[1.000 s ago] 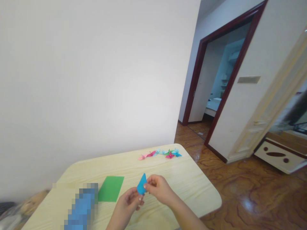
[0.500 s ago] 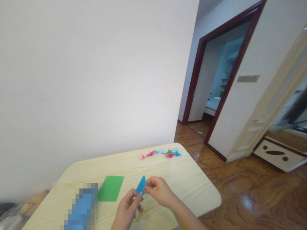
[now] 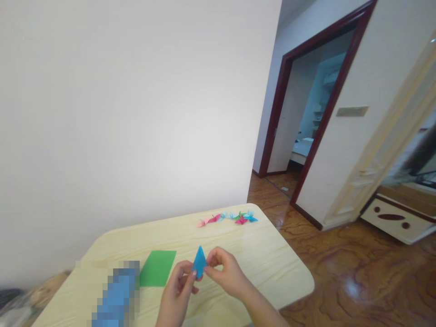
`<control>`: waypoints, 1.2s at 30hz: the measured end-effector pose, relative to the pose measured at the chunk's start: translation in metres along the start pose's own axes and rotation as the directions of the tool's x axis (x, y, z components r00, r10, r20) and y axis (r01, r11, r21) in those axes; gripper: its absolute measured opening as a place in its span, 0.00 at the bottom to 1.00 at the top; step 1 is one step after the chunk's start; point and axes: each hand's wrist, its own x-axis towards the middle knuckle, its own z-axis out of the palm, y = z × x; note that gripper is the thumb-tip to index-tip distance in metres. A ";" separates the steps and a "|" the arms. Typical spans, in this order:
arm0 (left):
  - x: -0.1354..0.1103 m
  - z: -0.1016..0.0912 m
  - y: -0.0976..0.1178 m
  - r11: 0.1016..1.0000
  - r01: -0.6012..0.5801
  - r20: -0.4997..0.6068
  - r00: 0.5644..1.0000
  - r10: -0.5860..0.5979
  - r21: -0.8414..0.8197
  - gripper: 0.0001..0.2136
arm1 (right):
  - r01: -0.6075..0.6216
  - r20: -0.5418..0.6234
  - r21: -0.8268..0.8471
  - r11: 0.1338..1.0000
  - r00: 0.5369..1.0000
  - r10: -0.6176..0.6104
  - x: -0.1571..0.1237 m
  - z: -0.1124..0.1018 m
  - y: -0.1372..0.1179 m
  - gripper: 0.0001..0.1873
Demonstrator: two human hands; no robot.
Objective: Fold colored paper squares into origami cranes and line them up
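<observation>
A small folded piece of blue paper (image 3: 199, 261), pointed at the top, is held above the light wooden table (image 3: 272, 263). My left hand (image 3: 177, 293) pinches its lower left side. My right hand (image 3: 226, 271) pinches its right side with thumb and fingers. Both hands are closed on the paper, near the table's front edge. A flat green paper sheet (image 3: 157, 268) lies on the table just left of my hands.
A row of several small folded paper figures (image 3: 227, 218) in pink, red, green and blue lies at the table's far edge. A blurred blue patch (image 3: 116, 295) sits at the front left. A white wall stands behind; an open doorway (image 3: 306, 118) and wooden floor lie to the right.
Both hands shifted a little left and closer together. The blue paper has turned from tilted to nearly upright, and my left fingers now pinch it higher up.
</observation>
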 end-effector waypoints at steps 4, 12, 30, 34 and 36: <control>0.000 0.000 0.003 0.999 0.042 0.016 0.999 -0.042 0.010 0.14 | 0.013 0.006 -0.041 0.999 1.000 -0.013 0.001 -0.002 -0.002 0.02; 0.004 -0.006 0.011 0.980 0.185 0.050 0.982 -0.182 -0.075 0.19 | 0.214 0.075 -0.206 0.955 0.976 -0.202 -0.001 -0.011 -0.018 0.05; 0.017 -0.008 -0.023 0.846 -0.081 0.113 0.993 0.025 0.528 0.14 | -0.145 0.036 -0.433 0.890 0.983 0.177 0.006 -0.002 0.019 0.06; 0.019 -0.006 -0.047 0.818 -0.095 0.120 0.992 0.032 0.568 0.09 | -0.172 0.002 -0.547 0.819 0.978 0.207 0.009 -0.001 0.038 0.05; 0.019 -0.008 -0.055 0.797 -0.120 0.123 0.991 0.058 0.592 0.09 | -0.181 -0.018 -0.598 0.781 0.977 0.212 0.008 -0.001 0.047 0.05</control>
